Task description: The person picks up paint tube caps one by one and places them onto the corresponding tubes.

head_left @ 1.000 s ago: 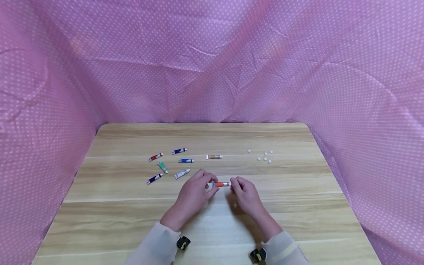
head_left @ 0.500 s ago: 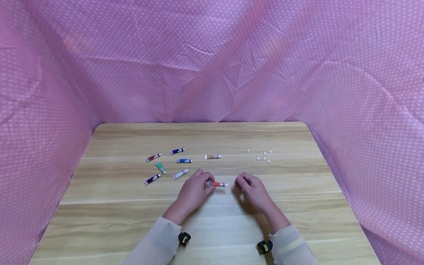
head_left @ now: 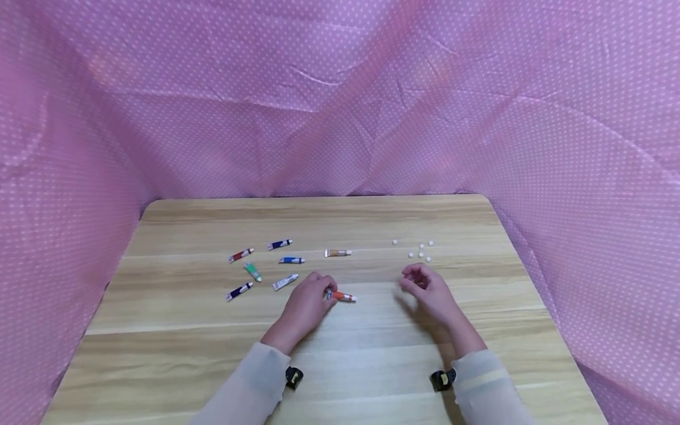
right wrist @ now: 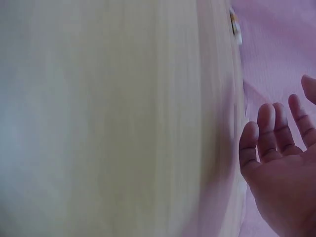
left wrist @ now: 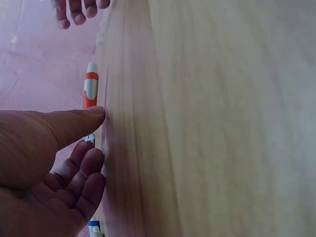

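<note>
My left hand [head_left: 307, 304] pinches an orange paint tube [head_left: 344, 297] between thumb and fingers, close over the table. In the left wrist view the orange tube [left wrist: 91, 88] shows its silver label and white tip, with the thumb across its rear part. My right hand [head_left: 431, 295] is off to the right, apart from the tube, its fingers loosely bent. The right wrist view shows that hand [right wrist: 281, 168] with fingers spread and nothing in the palm. Beyond it lie several small white caps [head_left: 421, 254] on the table.
Several paint tubes lie left of centre: a red one [head_left: 241, 255], a green one [head_left: 253, 272], a blue one [head_left: 291, 260], a white one [head_left: 285, 282] and dark ones. An ochre tube [head_left: 337, 253] lies at mid-table. A pink dotted cloth [head_left: 340, 118] surrounds the wooden table [head_left: 340, 366].
My right hand has left the tube's tip and moved right, its fingers loosening. My left hand has shifted slightly left with the orange tube, which now tilts a little. The view has drifted slightly.
</note>
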`<state>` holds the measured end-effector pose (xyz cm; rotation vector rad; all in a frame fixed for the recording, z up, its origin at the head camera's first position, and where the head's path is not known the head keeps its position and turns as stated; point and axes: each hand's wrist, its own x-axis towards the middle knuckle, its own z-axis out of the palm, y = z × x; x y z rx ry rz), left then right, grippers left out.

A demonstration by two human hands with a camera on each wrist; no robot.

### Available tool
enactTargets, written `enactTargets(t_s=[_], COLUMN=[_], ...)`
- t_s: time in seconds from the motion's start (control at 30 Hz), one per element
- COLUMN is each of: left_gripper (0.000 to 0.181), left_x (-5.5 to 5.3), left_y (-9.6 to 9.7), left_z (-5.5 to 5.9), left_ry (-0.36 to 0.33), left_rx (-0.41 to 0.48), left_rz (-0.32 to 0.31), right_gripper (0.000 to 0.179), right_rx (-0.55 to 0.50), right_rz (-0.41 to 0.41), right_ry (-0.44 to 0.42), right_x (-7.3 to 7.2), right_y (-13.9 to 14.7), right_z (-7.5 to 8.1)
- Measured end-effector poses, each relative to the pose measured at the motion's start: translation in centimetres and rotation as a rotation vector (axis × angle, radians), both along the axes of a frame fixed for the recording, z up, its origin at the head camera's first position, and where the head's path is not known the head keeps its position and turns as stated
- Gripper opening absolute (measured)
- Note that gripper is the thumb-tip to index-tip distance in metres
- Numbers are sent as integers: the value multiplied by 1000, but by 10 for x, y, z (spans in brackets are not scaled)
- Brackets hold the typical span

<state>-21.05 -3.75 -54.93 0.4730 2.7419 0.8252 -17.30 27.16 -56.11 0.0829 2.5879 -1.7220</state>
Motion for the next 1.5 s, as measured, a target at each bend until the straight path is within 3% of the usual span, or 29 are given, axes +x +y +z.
enactTargets(t_s=[0.23, 0.47, 0.87, 1.1, 1.5], left_gripper=[19, 16, 15, 16, 19], left_x=[-4, -12, -25, -33, -52], left_y=[2, 2, 5, 6, 7], left_z=[-7, -8, -7, -7, -5], left_ry=[-26, -27, -75, -54, -65], left_rx=[7, 25, 19, 14, 12], left_rz=[6, -7, -6, -1, 20], right_gripper=[36, 41, 46, 50, 46], right_rx=[-59, -72, 112, 102, 133], right_rz=[-142, -169, -75, -10, -10], right_ry=[-12, -31, -88, -129, -164], right_x=[-8, -23, -43, -49, -62], right_y=[34, 57, 82, 91, 92], right_z=[-2, -3, -2, 1, -6])
